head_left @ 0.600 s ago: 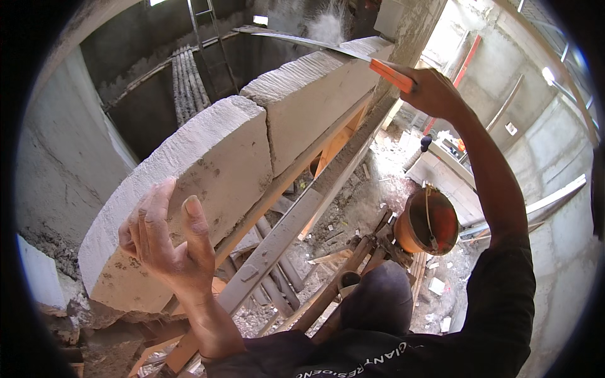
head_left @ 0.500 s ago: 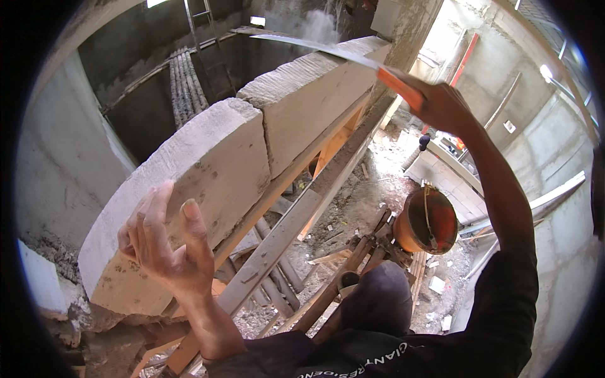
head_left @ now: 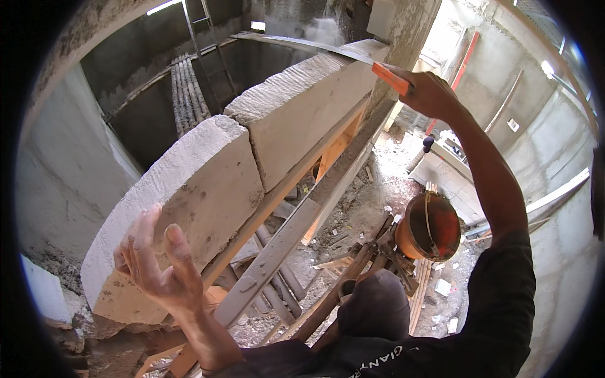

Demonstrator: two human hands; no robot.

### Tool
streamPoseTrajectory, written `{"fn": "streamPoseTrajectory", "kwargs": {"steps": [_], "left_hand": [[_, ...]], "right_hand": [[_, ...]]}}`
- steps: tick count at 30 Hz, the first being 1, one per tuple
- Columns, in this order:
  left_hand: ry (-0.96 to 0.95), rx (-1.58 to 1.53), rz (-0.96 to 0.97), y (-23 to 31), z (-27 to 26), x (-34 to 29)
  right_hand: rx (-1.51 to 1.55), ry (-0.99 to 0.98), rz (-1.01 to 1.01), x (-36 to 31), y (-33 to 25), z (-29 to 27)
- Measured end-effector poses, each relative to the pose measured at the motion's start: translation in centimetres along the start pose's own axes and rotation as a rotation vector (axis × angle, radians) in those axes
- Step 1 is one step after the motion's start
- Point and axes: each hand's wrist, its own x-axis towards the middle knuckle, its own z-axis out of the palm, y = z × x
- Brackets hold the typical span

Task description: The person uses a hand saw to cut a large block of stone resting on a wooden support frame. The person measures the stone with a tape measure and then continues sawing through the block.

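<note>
My right hand is wrapped round the orange handle of a hand saw. The saw's long thin blade stretches leftward across the rough top of the far pale block; whether its teeth touch is hard to tell. A narrow joint separates this block from the near pale block, whose outer end curves down. Beside the near block's front face, my left hand is open, fingers up and thumb apart, holding nothing. I cannot tell whether its fingertips touch the block.
Timber formwork runs under the blocks, with a grey plank alongside. Below are an orange bucket, wooden poles and rubble-strewn ground. A concrete column stands at the far end; a ladder leans behind.
My right hand and the saw have shifted slightly left and away along the block. My left hand sits a little lower in the picture, still open. The whole view has tilted slightly.
</note>
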Motion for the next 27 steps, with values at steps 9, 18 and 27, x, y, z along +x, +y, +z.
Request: {"fn": "streamPoseTrajectory", "kwargs": {"steps": [9, 18, 27], "left_hand": [[0.011, 0.073, -0.1, 1.0, -0.8, -0.8], [-0.277, 0.062, 0.182, 8.3, 8.1, 8.2], [-0.505, 0.221, 0.226, 7.3, 10.5, 7.8]], "right_hand": [[0.115, 0.107, -0.109, -9.7, 3.1, -2.2], [-0.068, 0.024, 0.059, 3.1, 6.6, 3.1], [-0.028, 0.006, -0.042, -0.8, 9.0, 1.4]]}}
